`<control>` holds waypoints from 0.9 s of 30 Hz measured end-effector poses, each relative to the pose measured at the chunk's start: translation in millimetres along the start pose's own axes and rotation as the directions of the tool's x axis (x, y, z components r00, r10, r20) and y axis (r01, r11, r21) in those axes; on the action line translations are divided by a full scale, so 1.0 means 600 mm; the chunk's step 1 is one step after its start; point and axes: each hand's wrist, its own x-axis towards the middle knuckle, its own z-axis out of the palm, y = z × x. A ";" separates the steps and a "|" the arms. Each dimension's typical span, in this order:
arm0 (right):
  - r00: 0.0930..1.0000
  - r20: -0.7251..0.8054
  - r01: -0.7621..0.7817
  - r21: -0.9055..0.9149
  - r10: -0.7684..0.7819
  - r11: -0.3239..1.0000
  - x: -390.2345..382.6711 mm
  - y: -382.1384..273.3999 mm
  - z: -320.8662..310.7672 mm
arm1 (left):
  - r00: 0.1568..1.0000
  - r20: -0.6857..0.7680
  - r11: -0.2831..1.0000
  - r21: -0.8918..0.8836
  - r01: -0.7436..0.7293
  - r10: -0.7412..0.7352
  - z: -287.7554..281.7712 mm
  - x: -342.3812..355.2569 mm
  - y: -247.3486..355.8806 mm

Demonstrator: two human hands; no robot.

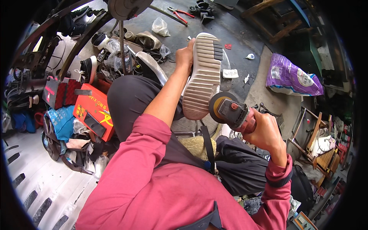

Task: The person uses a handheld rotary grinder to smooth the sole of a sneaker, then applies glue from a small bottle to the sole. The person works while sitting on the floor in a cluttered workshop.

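The right hand [264, 132] is wrapping tightly around the red, rounded body of an angle grinder [239, 117], whose flat, round disc is sitting just left of that grip, overlapping the lower right edge of a shoe [202, 76]; I cannot tell whether it is touching. The left hand [185, 57] is clasping the shoe by its upper left side, some fingers disappearing behind it, and the pale, deeply ribbed sole is facing upward between both grips, a smooth-edged dark patch showing near its upper end. Left of the left hand, a second shoe [153, 67] is lying with its light ridged sole exposed. Beyond that hand, a crumpled translucent plastic bag [160, 27] is resting on the floor. Farther right of the grinder grip, a glossy, creased purple sack [293, 76] is slumping.
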 end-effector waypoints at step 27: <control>0.997 0.051 0.069 -0.228 -0.059 0.971 0.043 -0.016 -0.042 | 0.999 0.027 0.999 0.023 -0.043 0.043 0.003 -0.026 0.027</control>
